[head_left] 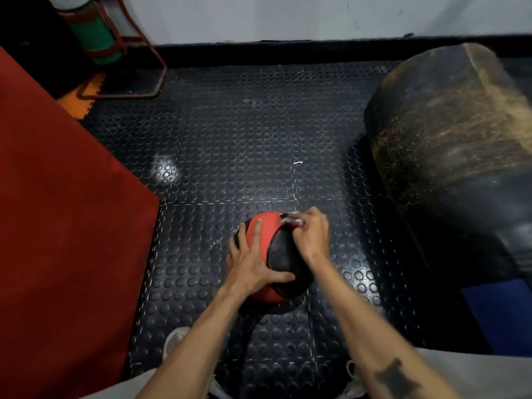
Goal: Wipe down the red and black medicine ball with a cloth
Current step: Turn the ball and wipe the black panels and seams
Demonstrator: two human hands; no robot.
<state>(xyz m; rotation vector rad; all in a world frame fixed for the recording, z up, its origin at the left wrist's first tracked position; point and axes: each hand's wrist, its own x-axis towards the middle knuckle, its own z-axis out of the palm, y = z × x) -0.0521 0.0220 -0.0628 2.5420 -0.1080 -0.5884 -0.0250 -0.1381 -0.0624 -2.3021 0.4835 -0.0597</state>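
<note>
The red and black medicine ball (285, 254) sits on the studded black rubber floor (230, 145), low in the middle of the view. My left hand (253, 259) lies spread flat over its near left side, fingers on the red panel and thumb across the black one. My right hand (312, 234) is at the ball's far right top, its fingers curled around a small white cloth (291, 219) that is pressed against the ball. Most of the cloth is hidden by the fingers.
A red mat (63, 203) slants along the left. A large worn black punching bag (454, 156) lies at the right, above a blue object (501, 315). A red metal rack with a green roll (98, 38) stands at the back left by the wall. My shoes show at the bottom.
</note>
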